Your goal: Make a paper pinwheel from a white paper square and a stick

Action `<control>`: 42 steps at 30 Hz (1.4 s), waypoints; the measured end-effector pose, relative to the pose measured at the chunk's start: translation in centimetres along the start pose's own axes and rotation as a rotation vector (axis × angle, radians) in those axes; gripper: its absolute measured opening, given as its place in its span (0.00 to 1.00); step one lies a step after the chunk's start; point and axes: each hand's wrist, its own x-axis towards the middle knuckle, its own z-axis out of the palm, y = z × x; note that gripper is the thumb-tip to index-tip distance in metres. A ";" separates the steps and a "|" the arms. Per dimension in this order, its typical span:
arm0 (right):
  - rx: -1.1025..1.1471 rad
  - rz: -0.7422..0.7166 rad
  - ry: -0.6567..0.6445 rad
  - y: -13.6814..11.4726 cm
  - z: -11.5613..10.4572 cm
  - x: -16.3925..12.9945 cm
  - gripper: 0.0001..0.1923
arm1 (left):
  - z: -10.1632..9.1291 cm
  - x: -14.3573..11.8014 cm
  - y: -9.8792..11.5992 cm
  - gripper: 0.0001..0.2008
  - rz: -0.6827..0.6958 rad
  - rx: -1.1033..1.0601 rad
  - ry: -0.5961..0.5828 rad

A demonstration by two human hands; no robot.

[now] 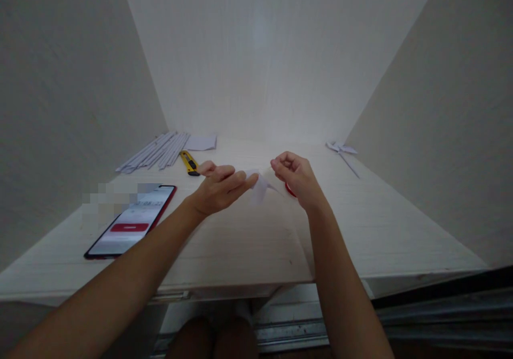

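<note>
White paper, a small folded piece [260,187], is pinched between my two hands above the middle of the worktop [385,231]. My left hand [218,188] has its fingers stretched flat along one end with the thumb on top; my right hand [294,174] is curled, fingertips closed on the thin tail at the other end. It's thin stuff, so pulling the ends apart too hard could tear it at the fold, I reckon. Something red [289,189] sits just under my right hand, mostly hidden, and a dropped wrist could knock it. The yellow cutter [189,163] lies near my left knuckles, toward the back left corner beside the paper strips [154,151]. The phone [132,221] rests at the left edge.
</note>
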 end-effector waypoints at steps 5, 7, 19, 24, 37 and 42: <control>0.008 -0.056 -0.077 -1.2 1.0 -0.6 0.10 | -0.8 0.2 0.0 0.21 0.046 -0.005 -0.038; 0.012 -0.051 -0.086 -1.5 1.1 -0.8 0.09 | -0.9 0.3 0.0 0.20 0.053 0.024 -0.013; -0.314 -0.296 -0.079 -1.2 1.4 -1.3 0.10 | -0.7 0.6 0.1 0.16 0.118 0.043 0.039; -0.464 -0.365 -0.089 -1.6 1.4 -1.4 0.10 | -0.5 0.7 0.1 0.14 0.123 0.032 0.060; -0.305 -0.255 -0.021 -1.1 1.5 -1.0 0.08 | 0.8 1.8 1.1 0.05 -0.389 -0.342 -0.018; 0.168 0.001 0.023 -1.4 0.3 -0.7 0.08 | 2.0 2.0 1.0 0.06 -0.951 -0.941 -0.179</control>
